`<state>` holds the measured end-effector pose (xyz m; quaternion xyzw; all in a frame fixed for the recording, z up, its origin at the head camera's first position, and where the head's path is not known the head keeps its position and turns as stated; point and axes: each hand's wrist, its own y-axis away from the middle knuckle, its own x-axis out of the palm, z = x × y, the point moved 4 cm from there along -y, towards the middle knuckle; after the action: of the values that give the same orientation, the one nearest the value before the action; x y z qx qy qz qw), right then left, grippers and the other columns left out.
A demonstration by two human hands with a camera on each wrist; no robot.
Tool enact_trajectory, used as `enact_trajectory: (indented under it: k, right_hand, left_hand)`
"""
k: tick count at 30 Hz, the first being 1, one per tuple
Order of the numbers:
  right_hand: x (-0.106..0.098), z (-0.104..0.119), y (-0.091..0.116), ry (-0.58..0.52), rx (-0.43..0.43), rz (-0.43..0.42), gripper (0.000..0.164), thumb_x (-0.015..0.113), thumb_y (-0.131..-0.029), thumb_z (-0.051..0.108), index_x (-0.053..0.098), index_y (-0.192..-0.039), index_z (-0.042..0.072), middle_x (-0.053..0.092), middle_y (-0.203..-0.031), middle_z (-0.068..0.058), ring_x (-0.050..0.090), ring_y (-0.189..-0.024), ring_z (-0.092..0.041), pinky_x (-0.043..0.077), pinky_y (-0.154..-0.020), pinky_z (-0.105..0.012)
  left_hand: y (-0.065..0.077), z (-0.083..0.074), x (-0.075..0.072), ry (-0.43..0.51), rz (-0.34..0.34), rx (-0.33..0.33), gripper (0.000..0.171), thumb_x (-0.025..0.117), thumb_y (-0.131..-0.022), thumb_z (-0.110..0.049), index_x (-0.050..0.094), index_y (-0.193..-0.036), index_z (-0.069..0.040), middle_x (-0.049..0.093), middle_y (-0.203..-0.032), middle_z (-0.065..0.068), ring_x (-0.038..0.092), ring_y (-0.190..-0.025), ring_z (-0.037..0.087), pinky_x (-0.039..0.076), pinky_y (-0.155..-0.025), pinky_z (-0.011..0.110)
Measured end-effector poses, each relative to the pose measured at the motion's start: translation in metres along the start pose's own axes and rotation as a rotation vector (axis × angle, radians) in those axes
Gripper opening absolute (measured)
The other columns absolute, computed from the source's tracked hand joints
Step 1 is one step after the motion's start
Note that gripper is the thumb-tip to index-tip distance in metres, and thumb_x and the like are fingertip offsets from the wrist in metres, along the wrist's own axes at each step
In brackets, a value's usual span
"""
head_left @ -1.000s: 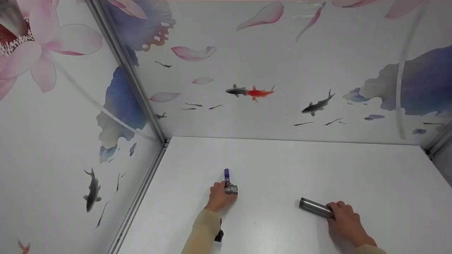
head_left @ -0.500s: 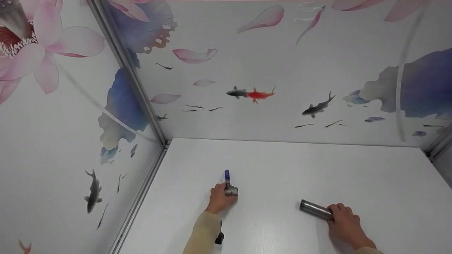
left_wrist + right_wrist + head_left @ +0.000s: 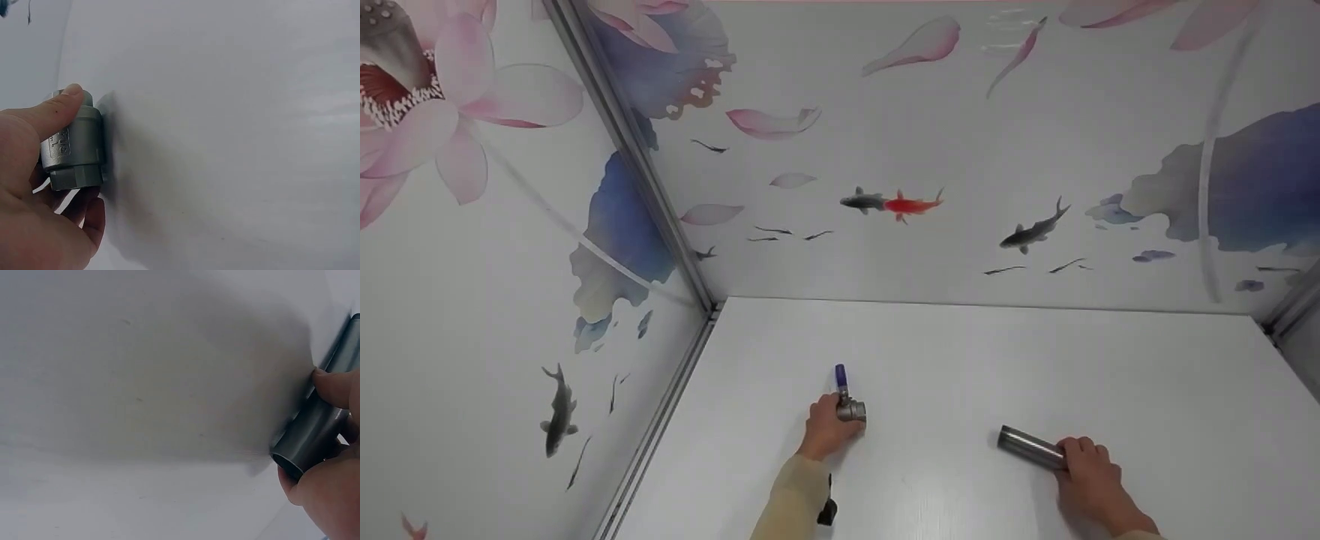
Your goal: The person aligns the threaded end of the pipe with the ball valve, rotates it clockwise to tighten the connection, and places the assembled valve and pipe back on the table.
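Observation:
On the left of the white tabletop, my left hand (image 3: 826,427) grips a metal ball valve (image 3: 852,411) with a blue lever handle (image 3: 841,375) pointing away from me. In the left wrist view the valve body (image 3: 79,140) sits between thumb and fingers, raised lettering on its side. Over on the right, my right hand (image 3: 1093,480) holds a steel pipe (image 3: 1030,447) near its close end; the far end points left and away. The right wrist view shows the pipe (image 3: 315,430) with its hollow end facing the camera and the thumb (image 3: 334,387) laid along it.
White tabletop (image 3: 930,360) lies under both hands, a wide gap between them. Behind it stands a wall panel (image 3: 810,270) printed with fish and petals. Another printed panel (image 3: 495,300) borders the left side, with a metal frame rail (image 3: 660,405) along the table edge.
The head view has shifted slightly, so everything sits a little lower in the picture. Both hands keep their holds on the ball valve and the pipe.

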<state>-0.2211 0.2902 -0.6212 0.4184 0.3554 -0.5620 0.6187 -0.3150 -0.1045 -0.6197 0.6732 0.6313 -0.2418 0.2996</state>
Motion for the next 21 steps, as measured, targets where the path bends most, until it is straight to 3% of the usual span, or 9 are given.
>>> enact_trajectory:
  k: [11,14,21]
  right_hand:
    - [-0.003,-0.005,0.0,-0.08,0.089,0.08,0.034,0.055,-0.086,0.011,0.04,-0.116,0.002,0.047,-0.11,-0.018,0.042,-0.101,-0.032,0.037,-0.071,-0.056]
    - [-0.007,-0.006,-0.001,-0.092,0.069,0.066,0.034,0.055,-0.086,0.009,0.041,-0.116,0.001,0.048,-0.109,-0.018,0.043,-0.102,-0.033,0.039,-0.072,-0.057]
    - [-0.016,-0.005,0.001,-0.097,0.0,-0.011,0.03,0.054,-0.085,0.004,0.044,-0.112,-0.002,0.05,-0.1,-0.013,0.047,-0.093,-0.026,0.043,-0.075,-0.045]
  left_hand:
    - [0.002,0.002,0.002,0.082,0.011,0.03,0.052,0.073,-0.073,-0.02,0.05,-0.114,0.002,0.054,-0.107,0.011,0.051,-0.1,0.023,0.043,-0.088,0.041]
    - [0.003,0.003,0.001,0.094,0.017,0.037,0.051,0.073,-0.074,-0.02,0.05,-0.115,0.0,0.054,-0.108,0.009,0.052,-0.101,0.022,0.044,-0.089,0.04]
    - [0.003,-0.001,-0.007,0.167,0.001,0.083,0.057,0.072,-0.075,-0.02,0.047,-0.121,0.0,0.051,-0.11,0.009,0.05,-0.106,0.023,0.042,-0.093,0.041]
